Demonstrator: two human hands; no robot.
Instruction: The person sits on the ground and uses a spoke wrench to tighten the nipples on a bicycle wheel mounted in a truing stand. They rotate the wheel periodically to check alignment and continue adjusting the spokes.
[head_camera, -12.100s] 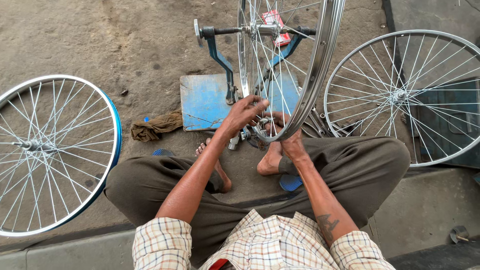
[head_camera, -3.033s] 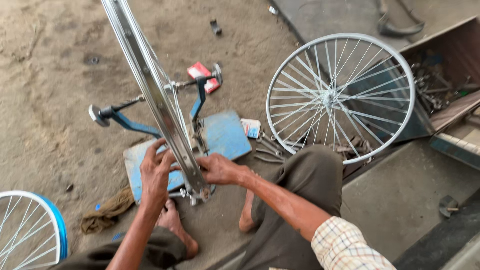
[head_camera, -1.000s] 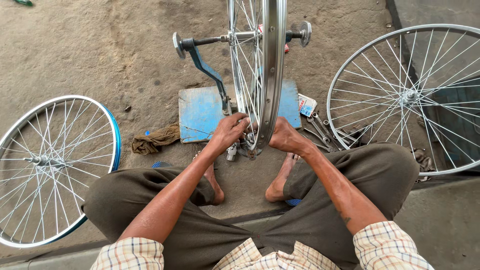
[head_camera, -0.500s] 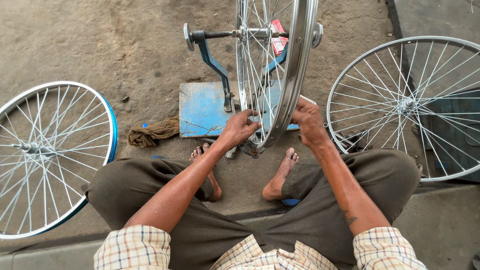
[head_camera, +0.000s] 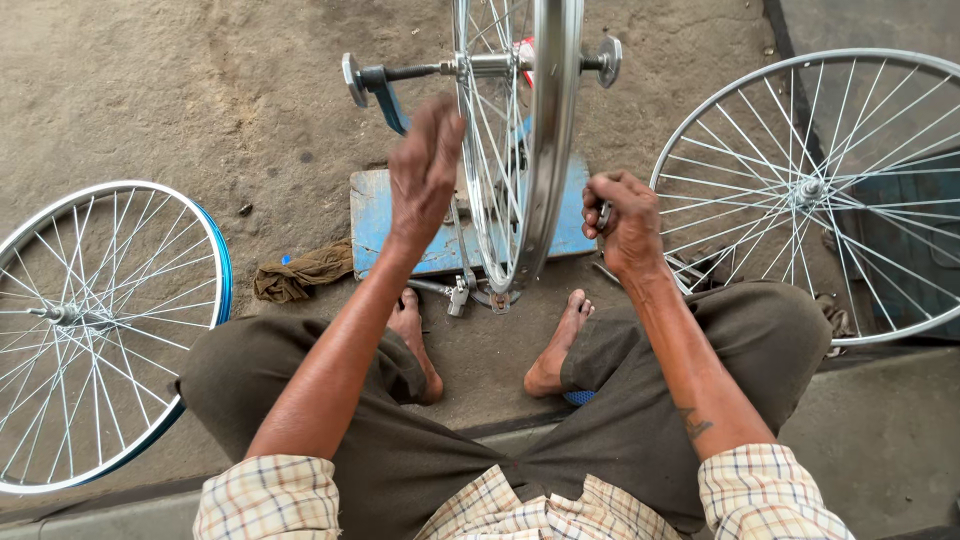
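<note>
Head view, looking down past bent knees and bare feet onto sandy ground. Upright in a blue truing stand (head_camera: 385, 95) on a blue board (head_camera: 375, 225): a silver bicycle wheel (head_camera: 545, 150), seen edge-on, axle held between the stand's arms. Left hand (head_camera: 425, 175) raised beside the spokes on the wheel's left side, fingers loosely spread and blurred — holding nothing. Right hand (head_camera: 622, 220) curled into a tight fist just right of the rim, closed around a small metal tool (head_camera: 603, 216) of which only a sliver shows; kind impossible to tell. On the ground to the left, a blue-edged wheel (head_camera: 95, 330) lying flat, with a brown rag (head_camera: 300, 275) between it and the board. To the right, another silver wheel (head_camera: 815, 190) — flat too, near the right knee.
</note>
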